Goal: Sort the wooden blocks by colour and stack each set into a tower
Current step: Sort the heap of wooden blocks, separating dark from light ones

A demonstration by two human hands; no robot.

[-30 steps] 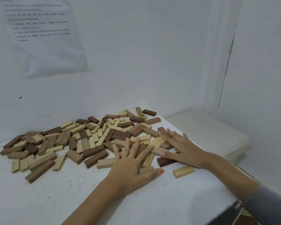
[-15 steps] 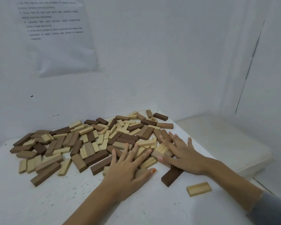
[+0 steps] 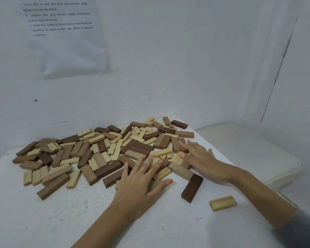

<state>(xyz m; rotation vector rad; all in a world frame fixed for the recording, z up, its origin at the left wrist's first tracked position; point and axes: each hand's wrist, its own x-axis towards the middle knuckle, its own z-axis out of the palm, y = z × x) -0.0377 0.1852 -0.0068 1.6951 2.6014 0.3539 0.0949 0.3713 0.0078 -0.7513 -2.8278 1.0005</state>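
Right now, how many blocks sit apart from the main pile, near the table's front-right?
2. A dark brown block just in front of the right hand, and a pale block nearer the table's edge. Neither touches the pile.

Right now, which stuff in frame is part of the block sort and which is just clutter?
Job:
- mixed block pile, unsorted, flat on the white table
- dark block and pale block, lying apart from the pile
- left hand and right hand, spread flat on blocks

Lying about:
- printed sheet on the wall
- white cushion beside the table
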